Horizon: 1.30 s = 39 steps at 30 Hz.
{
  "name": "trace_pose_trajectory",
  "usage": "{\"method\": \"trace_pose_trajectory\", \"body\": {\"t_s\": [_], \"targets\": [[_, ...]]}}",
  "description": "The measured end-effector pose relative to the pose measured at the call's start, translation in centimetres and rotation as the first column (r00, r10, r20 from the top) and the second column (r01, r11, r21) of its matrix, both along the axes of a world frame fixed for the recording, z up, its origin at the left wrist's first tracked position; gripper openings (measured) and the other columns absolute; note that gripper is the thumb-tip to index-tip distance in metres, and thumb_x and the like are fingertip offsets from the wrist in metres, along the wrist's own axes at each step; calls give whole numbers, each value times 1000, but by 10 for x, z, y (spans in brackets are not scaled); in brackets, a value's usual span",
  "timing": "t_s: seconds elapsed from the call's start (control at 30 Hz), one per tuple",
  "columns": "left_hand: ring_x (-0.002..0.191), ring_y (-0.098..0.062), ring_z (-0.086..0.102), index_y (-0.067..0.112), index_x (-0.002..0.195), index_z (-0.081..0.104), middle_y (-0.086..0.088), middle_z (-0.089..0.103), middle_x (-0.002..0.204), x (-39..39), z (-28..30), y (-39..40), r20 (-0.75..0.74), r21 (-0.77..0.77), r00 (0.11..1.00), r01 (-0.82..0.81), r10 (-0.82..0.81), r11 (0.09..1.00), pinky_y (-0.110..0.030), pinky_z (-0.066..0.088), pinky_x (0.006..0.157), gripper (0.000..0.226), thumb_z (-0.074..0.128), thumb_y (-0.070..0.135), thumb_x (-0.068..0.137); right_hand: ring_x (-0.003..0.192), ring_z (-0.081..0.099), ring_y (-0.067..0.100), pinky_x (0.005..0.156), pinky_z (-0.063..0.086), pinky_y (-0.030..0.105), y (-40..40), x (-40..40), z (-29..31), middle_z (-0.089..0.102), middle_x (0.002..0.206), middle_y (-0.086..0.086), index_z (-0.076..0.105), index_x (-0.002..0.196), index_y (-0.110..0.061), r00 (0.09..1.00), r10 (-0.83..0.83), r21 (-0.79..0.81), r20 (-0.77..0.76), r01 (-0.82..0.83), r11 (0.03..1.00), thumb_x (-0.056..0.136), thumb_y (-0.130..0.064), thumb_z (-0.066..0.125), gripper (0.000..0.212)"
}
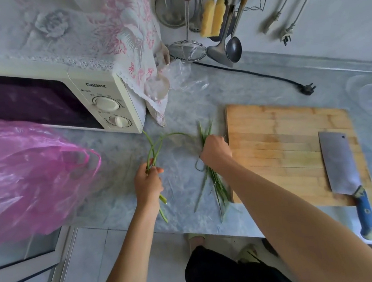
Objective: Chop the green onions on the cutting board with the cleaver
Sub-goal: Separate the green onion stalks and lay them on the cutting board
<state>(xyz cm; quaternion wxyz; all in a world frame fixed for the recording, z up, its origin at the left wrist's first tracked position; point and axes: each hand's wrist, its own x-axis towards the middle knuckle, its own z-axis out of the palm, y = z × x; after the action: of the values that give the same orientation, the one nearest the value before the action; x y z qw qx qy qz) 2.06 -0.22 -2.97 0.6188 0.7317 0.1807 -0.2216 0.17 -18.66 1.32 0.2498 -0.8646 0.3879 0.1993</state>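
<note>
- A crinkled pink plastic bag [23,176] bulges at the far left, in front of a cream microwave oven with two round dials [107,98].
- The left hand [148,183] has its grip curled round a few long, curving green stalks [156,148]; these arch up and over toward the other hand.
- The right hand [215,149] is closed in a fist over a bundle of thin green onions [217,183] lying on the grey marbled counter [178,118]. How many blades it actually holds is hard to tell, since the knuckles hide them.
- The bundle's long axis runs roughly toward and away from the person, just beside the left edge of the pale wooden cutting board [284,142], not yet on it.
- The board lies directly right of the right hand, so that hand is the nearer one to carry the onions across.
- A steel cleaver with a blue handle [344,170] rests untouched on the board's right side, well apart from both hands.
</note>
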Motion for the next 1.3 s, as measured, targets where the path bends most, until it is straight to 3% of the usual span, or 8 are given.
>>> {"method": "trace_pose_trajectory", "body": {"t_s": [0.2,0.37,0.5,0.7,0.8,1.03,1.13,1.3], "targets": [[46,-8,32,18,99,59,0,58,80,0,9,2,-92,-113,995,-36,26,993,-18,27,38,29,38,-1,101,54,41,19,41,29,25,-2,-7,-2,42,68,4,43,77,-8,995,-88,84,53,83,993,80,-2,58,16],[44,-7,33,10,114,59,-1,58,80,-8,11,-2,-117,-125,993,-33,18,992,-18,27,37,26,39,0,101,106,62,32,75,49,35,7,-2,-4,60,117,18,57,120,2,1000,21,-43,-14,-22,999,88,-1,55,32],[48,-10,32,12,113,60,-1,59,81,-16,14,-2,-146,-129,989,-24,6,991,-20,26,40,27,38,1,101,111,61,31,77,50,33,13,0,-8,58,123,19,50,129,4,998,59,-125,-32,-63,990,88,3,54,41],[42,-6,36,14,107,61,-1,57,79,-20,24,4,-240,-286,970,-112,42,952,-19,26,36,26,38,2,102,58,53,22,47,40,25,-7,-10,-2,52,66,7,50,66,-6,992,-97,196,81,79,977,78,-1,58,15],[42,-7,37,14,106,61,1,57,74,-19,27,6,-301,-393,953,-142,18,908,-20,26,37,25,38,4,103,60,52,19,51,46,25,-13,-17,8,53,65,6,60,71,-6,930,-346,535,123,231,813,80,-4,62,9],[42,-7,38,15,107,62,4,59,68,-30,31,-16,-348,-516,932,-102,-99,850,-18,26,36,25,39,6,103,50,38,15,37,33,23,-46,-78,29,43,66,6,49,73,-8,577,-797,948,-177,319,21,81,-6,35,16],[40,-6,38,15,104,62,2,57,69,-43,35,-44,-362,-521,920,-67,-149,851,-17,26,35,26,38,5,103,51,36,16,39,30,22,-69,-108,38,46,65,6,46,67,-13,520,-836,945,-174,328,7,87,-15,34,23],[41,-5,38,14,100,62,1,55,69,-72,51,-99,-334,-526,897,76,-288,847,-17,25,36,25,40,4,102,58,52,20,65,44,33,-107,-152,64,56,65,7,45,61,-17,482,-875,903,-40,391,175,97,-23,36,37]]}}
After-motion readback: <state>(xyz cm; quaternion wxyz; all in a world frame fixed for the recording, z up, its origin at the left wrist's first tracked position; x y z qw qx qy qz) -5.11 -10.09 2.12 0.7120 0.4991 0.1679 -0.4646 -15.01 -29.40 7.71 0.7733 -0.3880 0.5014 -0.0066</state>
